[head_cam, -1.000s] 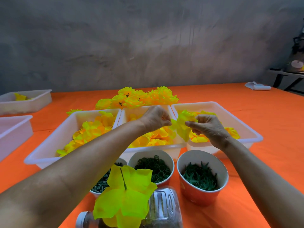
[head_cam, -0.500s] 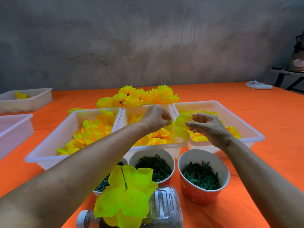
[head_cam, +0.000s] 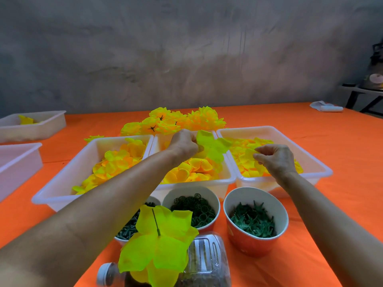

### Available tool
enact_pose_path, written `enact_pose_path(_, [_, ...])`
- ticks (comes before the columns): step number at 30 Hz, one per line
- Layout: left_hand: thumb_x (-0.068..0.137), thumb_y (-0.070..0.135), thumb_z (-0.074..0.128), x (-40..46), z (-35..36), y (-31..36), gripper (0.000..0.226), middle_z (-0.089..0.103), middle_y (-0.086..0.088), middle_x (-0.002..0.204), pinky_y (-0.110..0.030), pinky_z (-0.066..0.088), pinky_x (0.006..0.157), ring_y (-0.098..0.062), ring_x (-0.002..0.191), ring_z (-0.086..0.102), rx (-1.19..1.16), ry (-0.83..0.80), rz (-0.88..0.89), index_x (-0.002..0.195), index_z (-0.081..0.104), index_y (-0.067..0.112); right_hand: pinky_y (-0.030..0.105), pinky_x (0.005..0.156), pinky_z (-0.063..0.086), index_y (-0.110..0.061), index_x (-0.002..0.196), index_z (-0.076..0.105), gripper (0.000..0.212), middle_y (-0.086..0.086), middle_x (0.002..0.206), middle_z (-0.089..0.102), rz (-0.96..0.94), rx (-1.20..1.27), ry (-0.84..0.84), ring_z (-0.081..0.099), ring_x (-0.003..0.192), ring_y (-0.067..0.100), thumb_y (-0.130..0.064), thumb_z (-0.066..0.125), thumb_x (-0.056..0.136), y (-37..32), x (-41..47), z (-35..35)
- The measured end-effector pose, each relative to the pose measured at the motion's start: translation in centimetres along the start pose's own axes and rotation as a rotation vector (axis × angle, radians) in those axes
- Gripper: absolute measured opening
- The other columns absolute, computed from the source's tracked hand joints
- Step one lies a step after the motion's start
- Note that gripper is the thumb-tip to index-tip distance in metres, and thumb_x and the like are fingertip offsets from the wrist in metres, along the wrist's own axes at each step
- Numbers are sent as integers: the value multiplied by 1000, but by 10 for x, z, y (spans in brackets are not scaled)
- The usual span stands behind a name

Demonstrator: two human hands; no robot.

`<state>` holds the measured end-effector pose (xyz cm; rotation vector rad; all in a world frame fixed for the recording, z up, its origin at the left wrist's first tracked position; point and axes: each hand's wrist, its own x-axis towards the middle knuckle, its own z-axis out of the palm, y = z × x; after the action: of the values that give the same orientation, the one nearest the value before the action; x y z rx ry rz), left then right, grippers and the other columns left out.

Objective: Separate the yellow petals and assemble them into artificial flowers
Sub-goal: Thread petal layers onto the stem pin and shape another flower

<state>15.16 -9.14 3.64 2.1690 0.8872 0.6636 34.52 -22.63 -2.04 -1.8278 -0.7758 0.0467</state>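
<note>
At 9 o'clock the left tray (head_cam: 62, 195) holds loose yellow petals (head_cam: 116, 164). At 12 o'clock the left hand (head_cam: 184, 145) pinches a lime-yellow petal layer (head_cam: 211, 149) above the middle tray (head_cam: 226, 180). At 2 o'clock the right hand (head_cam: 275, 160) pinches a thin petal (head_cam: 249, 153) over the right tray (head_cam: 319, 170), apart from the left hand's layer. I judge the separating step is in hand; next the freed layer should be threaded on the green stem (head_cam: 155, 221) of the half-made flower (head_cam: 157, 245) at 6 o'clock. No readable writing is visible.
</note>
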Motion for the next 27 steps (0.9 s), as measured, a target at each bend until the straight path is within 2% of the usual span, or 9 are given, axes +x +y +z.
enact_pose_path(3, [87, 6, 63, -2, -8, -3, 23, 61, 0, 73, -27, 47, 61, -16, 68, 57, -171, -36, -112, 70, 58, 20, 34, 90, 48, -4, 98, 73, 21, 18, 102, 70, 14, -225, -56, 65, 93, 27, -4, 71, 77, -1, 3, -1])
enact_pose_path(6, [90, 12, 62, -7, -15, -3, 18, 59, -2, 77, -28, 50, 63, -16, 69, 59, -270, -44, -162, 74, 56, 15, 33, 96, 42, -9, 107, 71, 30, 16, 125, 61, 22, -407, -130, 57, 114, 29, -8, 73, 77, -7, 0, -1])
enact_pose_path(8, [90, 13, 61, -11, -19, -3, 17, 60, -3, 76, -26, 50, 60, -15, 64, 59, -332, -42, -166, 74, 56, 15, 32, 95, 41, -11, 108, 71, 29, 17, 125, 59, -36, -439, -117, 57, 112, 28, -16, 73, 79, -14, -3, -1])
enact_pose_path(11, [91, 13, 61, -20, -26, -1, 15, 61, -4, 77, -22, 51, 55, -15, 63, 60, -403, -42, -151, 77, 56, 15, 30, 79, 46, -11, 98, 74, 20, 9, 100, 70, -142, -117, -119, 61, 89, 18, -23, 71, 82, -34, -13, 4])
enact_pose_path(14, [89, 12, 63, -29, -35, 2, 12, 62, -4, 77, -20, 51, 54, -13, 67, 59, -452, -27, -113, 78, 58, 14, 24, 69, 45, -22, 86, 73, 15, -6, 86, 71, -88, 287, -290, 61, 86, 9, -35, 67, 83, -65, -29, 9])
enact_pose_path(18, [87, 10, 64, -42, -49, 8, 11, 63, -3, 75, -17, 51, 51, -11, 65, 60, -518, -33, -45, 78, 61, 14, 28, 73, 46, -22, 85, 76, 39, -2, 88, 74, -25, 489, -582, 67, 85, 10, -53, 68, 64, -98, -42, 12])
enact_pose_path(22, [85, 9, 65, -54, -61, 7, 10, 67, 2, 68, -18, 50, 51, -6, 58, 64, -550, -61, 3, 77, 63, 14, 35, 81, 52, -17, 88, 76, 39, 6, 94, 74, -64, 591, -673, 69, 84, 17, -40, 78, 57, -114, -52, 19])
enact_pose_path(25, [84, 4, 65, -64, -68, 4, 10, 70, 5, 64, -20, 54, 57, -7, 60, 66, -585, -95, 22, 77, 65, 13, 29, 69, 56, -13, 83, 76, 27, 6, 86, 74, -42, 664, -660, 70, 75, 17, -25, 77, 59, -121, -61, 25])
enact_pose_path(27, [82, 0, 65, -71, -71, 3, 11, 71, 4, 66, -23, 57, 61, -8, 62, 68, -599, -100, 26, 79, 65, 10, 28, 68, 57, -12, 82, 75, 23, 5, 83, 74, -32, 680, -653, 69, 73, 16, -21, 74, 61, -126, -68, 27])
